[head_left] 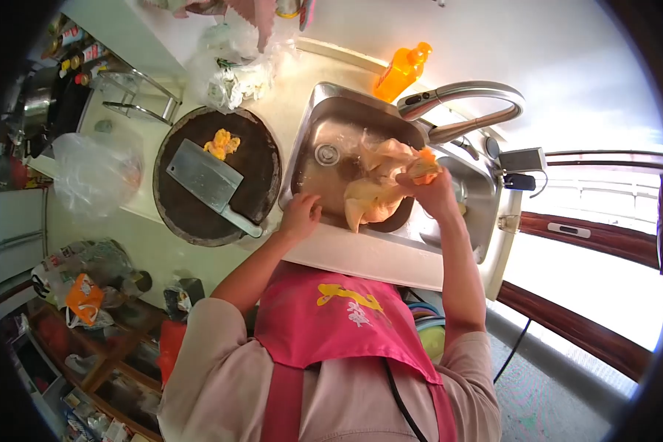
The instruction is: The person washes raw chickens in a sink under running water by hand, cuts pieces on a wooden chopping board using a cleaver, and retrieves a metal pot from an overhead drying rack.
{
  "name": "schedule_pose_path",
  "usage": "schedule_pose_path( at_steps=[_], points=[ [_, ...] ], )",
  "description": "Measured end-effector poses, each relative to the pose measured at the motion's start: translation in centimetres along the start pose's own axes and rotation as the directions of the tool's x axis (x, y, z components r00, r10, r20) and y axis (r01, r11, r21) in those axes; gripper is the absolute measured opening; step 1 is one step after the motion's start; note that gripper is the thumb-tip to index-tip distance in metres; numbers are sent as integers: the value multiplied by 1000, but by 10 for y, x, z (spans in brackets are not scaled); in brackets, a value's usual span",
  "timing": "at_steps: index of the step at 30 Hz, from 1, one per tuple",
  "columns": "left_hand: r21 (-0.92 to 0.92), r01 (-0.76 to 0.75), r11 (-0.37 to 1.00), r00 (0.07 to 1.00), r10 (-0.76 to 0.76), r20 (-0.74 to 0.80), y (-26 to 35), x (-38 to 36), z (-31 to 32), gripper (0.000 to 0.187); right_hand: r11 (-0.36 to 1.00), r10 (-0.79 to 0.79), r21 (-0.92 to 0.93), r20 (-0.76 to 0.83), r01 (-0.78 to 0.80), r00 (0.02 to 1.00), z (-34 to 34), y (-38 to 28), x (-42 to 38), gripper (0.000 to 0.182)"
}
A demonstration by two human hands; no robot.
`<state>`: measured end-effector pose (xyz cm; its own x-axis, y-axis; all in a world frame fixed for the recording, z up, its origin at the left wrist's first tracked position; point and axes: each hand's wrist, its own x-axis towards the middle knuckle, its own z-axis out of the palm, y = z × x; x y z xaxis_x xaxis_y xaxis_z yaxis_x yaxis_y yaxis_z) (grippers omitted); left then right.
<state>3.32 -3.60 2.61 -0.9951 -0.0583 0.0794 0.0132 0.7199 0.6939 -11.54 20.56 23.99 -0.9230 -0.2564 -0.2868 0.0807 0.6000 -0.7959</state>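
A raw, pale whole chicken point(379, 195) hangs over the right part of the steel sink basin point(324, 121). My right hand point(433, 191) is closed round one end of the bird, where orange-yellow flesh shows. At the basin's near left corner rests my left hand point(300, 215), its fingers loosely apart with nothing in them. Left of it, a cleaver point(206, 177) lies flat on a round dark chopping board point(254, 158), its white handle towards me. Yellow scraps point(221, 144) sit beside the blade.
A curved faucet point(486, 88) arches over the sink's far right side, near an orange bottle point(403, 71). Behind the board is a clear plastic bag point(236, 81); another plastic bag point(96, 173) sits at the counter's left. A second basin point(475, 199) adjoins on the right.
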Motion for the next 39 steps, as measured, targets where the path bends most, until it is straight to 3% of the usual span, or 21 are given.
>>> schedule_pose_path(
  at_steps=[6, 11, 15, 20, 23, 26, 28, 32, 39],
  points=[
    [-3, -111, 994, 994, 111, -22, -2, -1, 6, 22, 999, 22, 35, -215, -15, 976, -16, -66, -36, 23],
    [-26, -107, 994, 994, 106, -23, -4, -4, 4, 24, 912, 225, 397, -269, -105, 936, 2, -52, -39, 26],
    [-84, -114, 990, 993, 113, -19, -4, -4, -2, 22, 827, 242, 560, -265, -55, 934, 27, -27, -45, 25],
    [-242, -76, 967, 997, 72, -23, -20, -3, 6, 21, 805, 297, 587, -269, -89, 916, 40, -13, -50, 23],
    [-99, -11, 995, 977, 32, 213, -8, -2, -9, 32, 793, 314, 604, -296, -78, 902, 46, -14, -55, 22],
    [-134, -76, 988, 993, 87, 79, -3, -2, -9, 32, 788, 336, 610, -310, -85, 889, 49, -12, -65, 24],
    [-95, -47, 994, 993, 57, 104, -1, -2, -8, 33, 789, 383, 597, -295, -144, 875, 46, -10, -72, 28],
    [-9, -65, 998, 992, 66, 110, 1, -3, -7, 33, 777, 374, 620, -320, -106, 871, 47, 1, -80, 32],
    [8, -52, 999, 989, 50, 141, 0, -3, -4, 31, 755, 444, 639, -337, -145, 830, 45, -1, -86, 34]
  ],
)
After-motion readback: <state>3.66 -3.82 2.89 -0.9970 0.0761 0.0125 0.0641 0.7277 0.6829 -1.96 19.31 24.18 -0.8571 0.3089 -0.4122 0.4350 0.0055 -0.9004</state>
